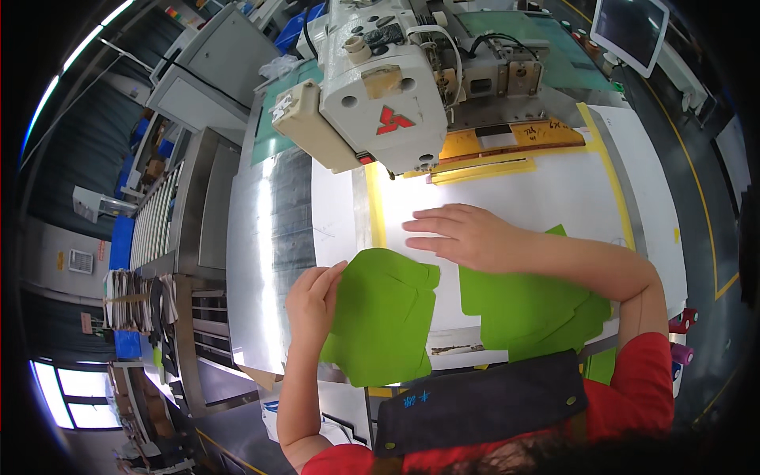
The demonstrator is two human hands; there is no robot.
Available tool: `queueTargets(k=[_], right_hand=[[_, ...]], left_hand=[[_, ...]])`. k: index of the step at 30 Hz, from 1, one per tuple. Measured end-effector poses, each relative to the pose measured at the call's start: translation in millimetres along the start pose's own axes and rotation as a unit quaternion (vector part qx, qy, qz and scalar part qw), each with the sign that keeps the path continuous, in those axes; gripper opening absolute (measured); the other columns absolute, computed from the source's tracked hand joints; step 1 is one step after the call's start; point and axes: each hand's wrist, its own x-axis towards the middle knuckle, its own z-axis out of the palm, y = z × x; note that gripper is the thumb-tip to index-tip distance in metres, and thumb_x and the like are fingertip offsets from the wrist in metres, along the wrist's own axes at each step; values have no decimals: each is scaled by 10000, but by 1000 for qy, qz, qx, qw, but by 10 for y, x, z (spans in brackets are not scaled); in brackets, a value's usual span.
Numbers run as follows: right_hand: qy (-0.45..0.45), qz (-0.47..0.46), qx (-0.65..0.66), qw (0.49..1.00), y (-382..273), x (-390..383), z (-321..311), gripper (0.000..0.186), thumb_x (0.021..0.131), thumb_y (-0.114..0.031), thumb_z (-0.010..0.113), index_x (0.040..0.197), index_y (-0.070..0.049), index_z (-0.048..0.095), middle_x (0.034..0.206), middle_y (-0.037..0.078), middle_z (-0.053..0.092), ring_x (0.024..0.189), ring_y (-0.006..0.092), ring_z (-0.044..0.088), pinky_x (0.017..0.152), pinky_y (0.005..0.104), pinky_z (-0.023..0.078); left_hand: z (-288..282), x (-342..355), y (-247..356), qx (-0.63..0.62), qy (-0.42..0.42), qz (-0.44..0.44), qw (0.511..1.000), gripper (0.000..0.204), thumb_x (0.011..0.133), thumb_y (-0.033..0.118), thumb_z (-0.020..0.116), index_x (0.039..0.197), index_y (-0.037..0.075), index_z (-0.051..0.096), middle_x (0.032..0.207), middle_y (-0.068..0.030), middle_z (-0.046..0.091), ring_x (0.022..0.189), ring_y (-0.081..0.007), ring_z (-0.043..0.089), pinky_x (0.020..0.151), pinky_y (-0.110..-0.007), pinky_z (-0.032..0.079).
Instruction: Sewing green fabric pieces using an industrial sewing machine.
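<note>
A green fabric piece (384, 317), with layered edges and a few slits, lies in front of me on the left. My left hand (311, 305) pinches its upper left edge between thumb and fingers. To the right is a pile of overlapping green pieces (530, 309), partly covered by my right forearm. My right hand (467, 237) is stretched out palm down above the white sheet (507, 190), fingers apart and holding nothing. Beyond the hands stands a white industrial sewing machine head (388, 111), its needle area over the sheet's far side.
An orange-yellow template bar (514, 142) lies beneath the machine, and yellow tape (609, 178) edges the sheet. A shiny metal table (261, 237) extends on the left. Thread spools (682, 354) stand at the right edge; a monitor (631, 32) is at the far right.
</note>
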Motion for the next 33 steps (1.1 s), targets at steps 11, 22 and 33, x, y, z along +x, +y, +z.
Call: queueTargets(k=[11, 22, 33], right_hand=[[22, -200, -204, 958, 522, 342, 367, 289, 820, -116, 569, 1104, -91, 616, 1239, 57, 596, 1188, 237, 552, 992, 384, 451], [87, 27, -276, 957, 1111, -740, -374, 278, 792, -124, 572, 1054, -59, 640, 1108, 58, 628, 1016, 230, 598, 882, 353, 477], [70, 166, -292, 939, 739, -977, -423, 361, 760, -133, 613, 1100, -12, 632, 1178, 103, 587, 1119, 245, 532, 901, 377, 435]], left_hand=[[404, 906, -215, -202, -174, -242, 933, 153, 886, 129, 654, 998, 30, 684, 787, -65, 663, 669, -105, 599, 603, -263, 466], [914, 894, 379, -124, -66, 139, 980, 121, 795, 70, 693, 910, 62, 654, 924, -90, 656, 856, -282, 644, 752, -386, 511], [1492, 1199, 925, 15, -177, 237, 955, 694, 875, 435, 603, 1399, 23, 412, 1452, -157, 416, 1326, -345, 410, 1100, -456, 313]])
